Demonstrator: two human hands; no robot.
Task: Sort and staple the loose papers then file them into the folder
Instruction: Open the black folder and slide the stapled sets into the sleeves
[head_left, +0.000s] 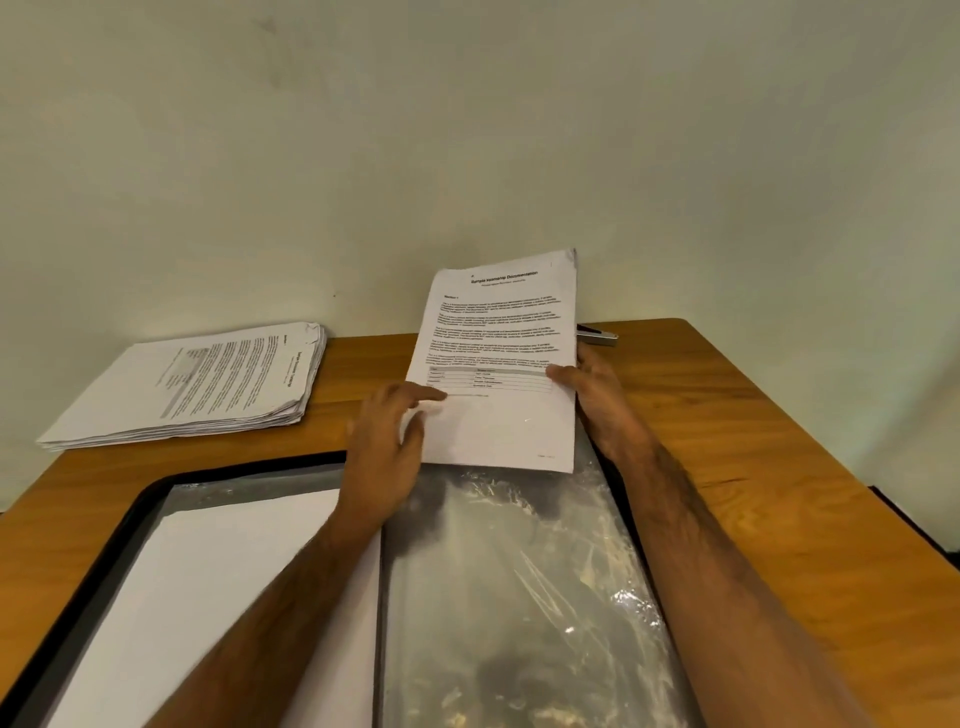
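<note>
A printed paper set (498, 358) stands tilted above the far end of the open folder (130, 512). My right hand (592, 395) grips its right edge, thumb across the front. My left hand (389, 441) holds its lower left edge, with fingers spread over the page. The folder lies open in front of me. White sheets (218, 587) fill its left half and crinkled clear plastic sleeves (519, 597) cover its right half. A stapler (597, 335) peeks out behind the held set, mostly hidden.
A thick stack of printed papers (197, 384) lies on the wooden table (779, 467) at the far left, near the wall. The table's right edge runs diagonally at the right, with a dark object (914, 519) beyond it.
</note>
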